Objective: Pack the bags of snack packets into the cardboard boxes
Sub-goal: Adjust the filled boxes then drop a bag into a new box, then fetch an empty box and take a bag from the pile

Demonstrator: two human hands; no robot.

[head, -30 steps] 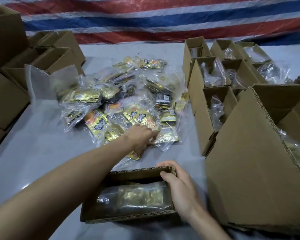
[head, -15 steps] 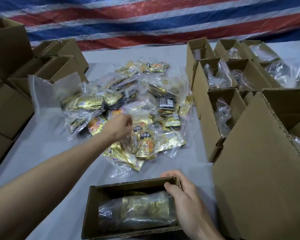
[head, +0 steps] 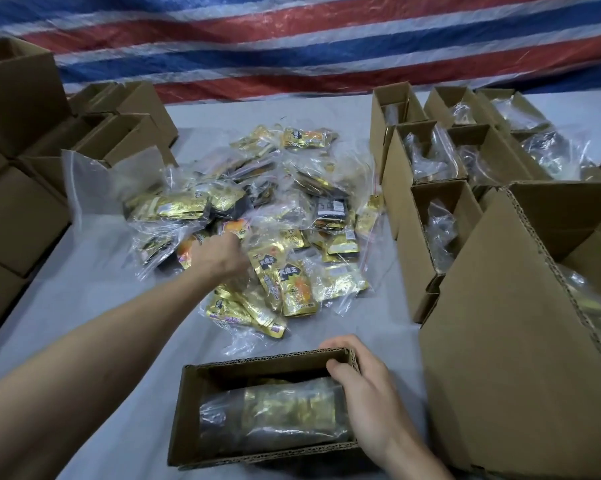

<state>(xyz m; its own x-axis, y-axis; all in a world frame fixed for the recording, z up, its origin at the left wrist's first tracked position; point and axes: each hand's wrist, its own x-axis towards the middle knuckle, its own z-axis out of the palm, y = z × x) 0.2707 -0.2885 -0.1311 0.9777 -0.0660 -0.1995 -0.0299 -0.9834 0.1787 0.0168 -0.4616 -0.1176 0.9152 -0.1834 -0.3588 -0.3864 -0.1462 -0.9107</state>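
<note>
A heap of clear bags of gold snack packets [head: 278,216] lies mid-table. My left hand [head: 219,258] reaches into its near left side, fingers curled round a clear bag of gold and orange packets [head: 285,285] that hangs below the hand. A small open cardboard box [head: 195,410] sits at the near edge with one bag of gold packets [head: 274,414] lying inside. My right hand [head: 368,393] grips the box's far right corner, thumb inside the rim.
Open boxes with bags in them [head: 437,220] stand in rows at the right, and a large brown box [head: 506,323] is close on the near right. Closed and empty boxes [head: 22,202] are stacked along the left. A striped tarp [head: 292,46] hangs behind.
My left hand moved from the near edge of the heap up and to the left, lifting a bag of packets. The right hand stayed on the box corner.
</note>
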